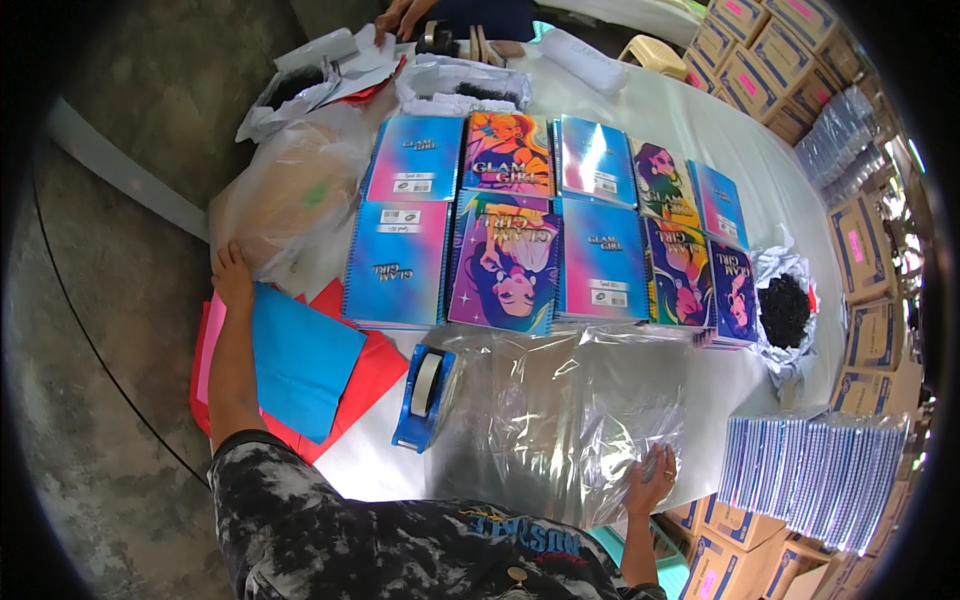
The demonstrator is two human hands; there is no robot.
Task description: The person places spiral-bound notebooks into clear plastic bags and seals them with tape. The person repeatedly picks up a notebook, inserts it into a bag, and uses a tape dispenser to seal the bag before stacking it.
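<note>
At the table's left edge, my left hand rests its spread fingers against a bunched clear plastic bag. Below its wrist lie blue, pink and red sheets, partly under my forearm. My right hand lies with fingers apart on the near right part of some clear plastic sheeting, which spreads over the table in front of me. Beside this plastic stands a blue tape dispenser with a roll in it. Beyond are two rows of spiral notebooks in stacks, with blue-pink or illustrated covers.
White-wrapped bundles with black contents sit at the right and far side. A stack of spiral-bound notebooks is at the near right. Cardboard boxes line the right side. Another person's hand shows at the far edge.
</note>
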